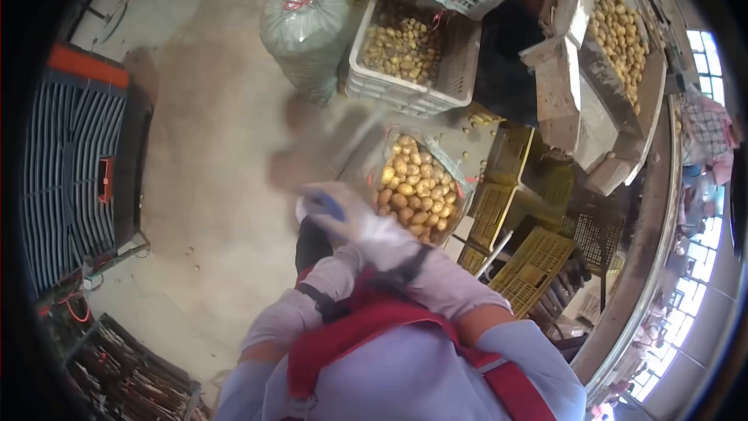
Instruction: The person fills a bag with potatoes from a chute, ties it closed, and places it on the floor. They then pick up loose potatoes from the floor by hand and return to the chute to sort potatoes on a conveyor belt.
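Blue shows at the hands, which are close together, but they are so blurred that I cannot tell if the fingers pinch something or are spread. Potatoes lie heaped in the open bag just to the right of the hands, and a tied sack stands farther off. I think slow, low hands work best here, as a bump on the bag's soft rim could let potatoes roll out.

Windows glare at right, hands blur, dark edges curve.
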`<state>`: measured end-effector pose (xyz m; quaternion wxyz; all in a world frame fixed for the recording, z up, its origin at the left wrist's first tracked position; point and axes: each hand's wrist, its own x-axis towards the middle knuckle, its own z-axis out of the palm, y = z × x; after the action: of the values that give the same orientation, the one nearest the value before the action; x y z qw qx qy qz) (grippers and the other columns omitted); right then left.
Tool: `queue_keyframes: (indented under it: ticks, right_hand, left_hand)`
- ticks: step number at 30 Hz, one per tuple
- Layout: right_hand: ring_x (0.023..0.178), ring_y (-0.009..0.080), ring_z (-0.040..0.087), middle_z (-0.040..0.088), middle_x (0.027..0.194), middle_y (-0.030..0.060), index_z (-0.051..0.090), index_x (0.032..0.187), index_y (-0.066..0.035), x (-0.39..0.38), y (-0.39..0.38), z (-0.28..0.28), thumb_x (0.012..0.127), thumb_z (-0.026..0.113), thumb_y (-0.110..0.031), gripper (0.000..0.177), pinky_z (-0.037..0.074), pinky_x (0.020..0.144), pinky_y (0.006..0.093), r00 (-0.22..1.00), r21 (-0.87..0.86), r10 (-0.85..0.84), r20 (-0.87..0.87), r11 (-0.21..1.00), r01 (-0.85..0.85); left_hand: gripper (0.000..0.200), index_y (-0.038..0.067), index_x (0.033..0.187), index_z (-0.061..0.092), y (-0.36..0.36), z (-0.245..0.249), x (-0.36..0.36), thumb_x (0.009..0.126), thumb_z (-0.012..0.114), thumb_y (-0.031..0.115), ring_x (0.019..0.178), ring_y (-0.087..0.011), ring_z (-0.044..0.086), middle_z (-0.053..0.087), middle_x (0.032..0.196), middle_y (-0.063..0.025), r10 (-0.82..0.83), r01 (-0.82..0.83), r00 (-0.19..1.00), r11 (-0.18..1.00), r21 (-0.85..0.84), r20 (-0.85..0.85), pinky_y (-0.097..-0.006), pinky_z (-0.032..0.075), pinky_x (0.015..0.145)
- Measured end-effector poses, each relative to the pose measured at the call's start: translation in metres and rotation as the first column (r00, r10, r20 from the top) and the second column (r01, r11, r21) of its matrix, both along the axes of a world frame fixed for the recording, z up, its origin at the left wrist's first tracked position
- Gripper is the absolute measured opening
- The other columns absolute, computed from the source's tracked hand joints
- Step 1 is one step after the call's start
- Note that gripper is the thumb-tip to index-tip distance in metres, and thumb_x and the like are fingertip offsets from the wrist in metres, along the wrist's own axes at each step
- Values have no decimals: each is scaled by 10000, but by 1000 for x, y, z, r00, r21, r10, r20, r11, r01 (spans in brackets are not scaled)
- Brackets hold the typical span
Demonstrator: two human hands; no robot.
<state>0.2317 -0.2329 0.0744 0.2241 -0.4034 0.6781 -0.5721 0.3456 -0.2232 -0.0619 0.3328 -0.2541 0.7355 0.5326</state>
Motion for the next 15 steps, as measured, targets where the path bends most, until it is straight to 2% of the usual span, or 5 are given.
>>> queue_keyframes:
  ticks: [3,4,5,8,15]
  right_hand:
    - [1028,325,558,593,1090,164,564,1171,-44,-59,69,57,746,693,-220,478,446,896,428,907,450,-345,241,868,210]
    - [1088,329,535,575,1162,158,525,1221,-57,-75,109,-14,751,704,-267,545,424,927,434,841,326,-357,-406,803,499]
    - [1180,335,472,516,1280,149,450,1310,-77,-87,138,-49,747,703,-370,683,375,983,452,765,505,-350,-541,592,628]
    - [1333,350,336,387,1438,132,368,1415,-163,-129,172,-102,798,595,-512,743,253,1093,512,913,913,-217,-345,149,380]
    - [1024,170,563,657,1085,86,638,1131,-41,-180,191,-189,920,528,-163,267,435,923,299,717,505,-572,399,790,349]
  left_hand:
    - [350,-51,1068,598,-3,40,-10,894,543,247,1000,-403,603,625,1009,-298,30,-28,999,994,-107,19,-441,472,874]
    - [374,-66,1105,566,-6,42,-16,898,530,243,982,-417,600,623,1012,-297,-56,65,991,996,-67,122,-449,467,882]
    - [408,-68,1165,520,-8,21,-10,904,519,245,997,-435,581,610,1039,-300,-123,111,984,989,94,131,-460,452,904]
    - [402,-13,1225,501,-11,15,2,918,492,246,1064,-442,542,591,1108,-287,-152,149,980,988,-36,-125,-455,440,932]
    - [370,20,1147,618,-23,-28,37,860,598,252,992,-366,627,653,1028,-219,86,-74,973,995,-63,215,-376,492,859]
